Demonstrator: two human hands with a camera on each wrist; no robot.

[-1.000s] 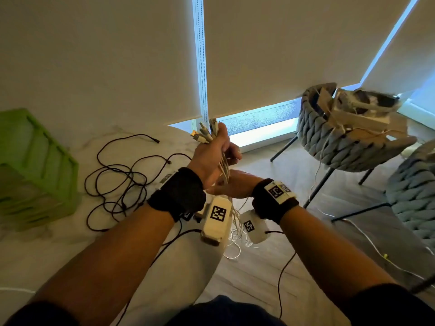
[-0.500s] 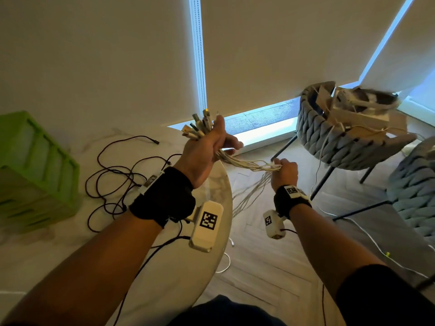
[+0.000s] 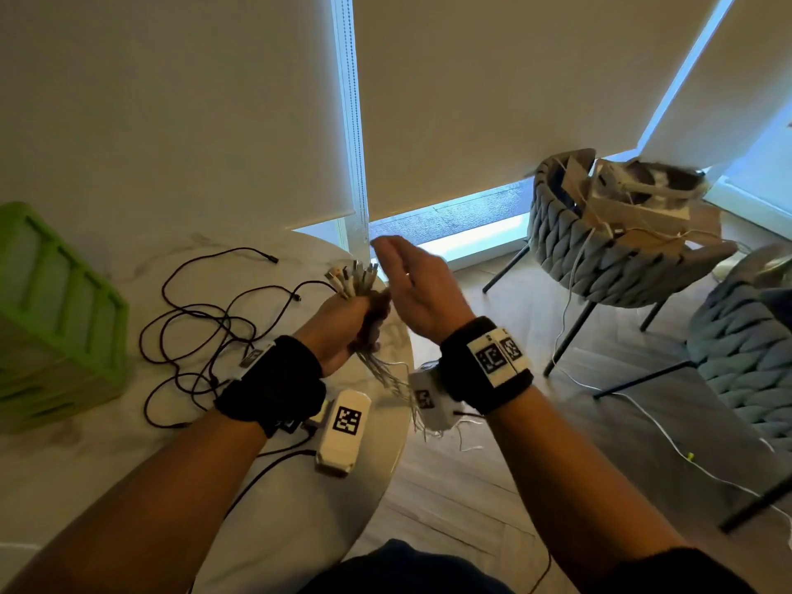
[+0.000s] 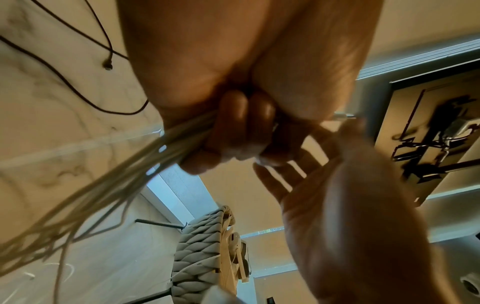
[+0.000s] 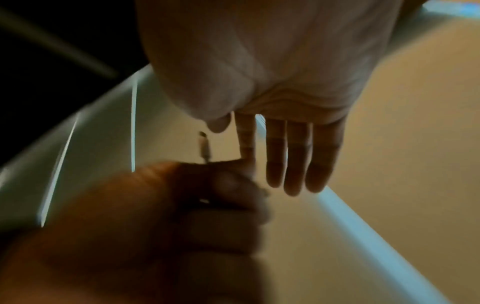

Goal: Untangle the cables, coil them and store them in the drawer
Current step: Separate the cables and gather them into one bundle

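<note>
Closest to the person, both forearms reach out over the round marble desk [image 3: 274,529], each wrist wrapped in a black band with a white tagged box beneath it. The left hand [image 3: 338,327] is a fist over the desk's right edge, its grip wrapped tight round a bundle of white cables [image 3: 385,375]. The plug ends [image 3: 353,278] stick up out of the top of the fist, and the loose strands hang down past the edge toward the wooden floor. In the left wrist view the fingers [image 4: 233,115] curl over the strands [image 4: 109,185], which fan out blurred below.

Just beside that fist, on its right, the right hand [image 3: 418,289] is raised with its grip wide, fingers straight and close together, holding nothing. The right wrist view shows those fingers [image 5: 296,156] stretched out, with one white plug [image 5: 204,148] standing up from the dark fist below.

Farther in, toward the middle of the desk, a black cable [image 3: 205,327] lies in loose tangled loops, one end trailing toward the far edge. At the desk's left edge stands a green slatted drawer unit [image 3: 55,310]; what it holds cannot be made out.

Beyond the desk, on the floor to the right, a grey braided chair [image 3: 600,259] carries a heap of cardboard and white cords, and one white cord [image 3: 668,439] trails across the floorboards.
</note>
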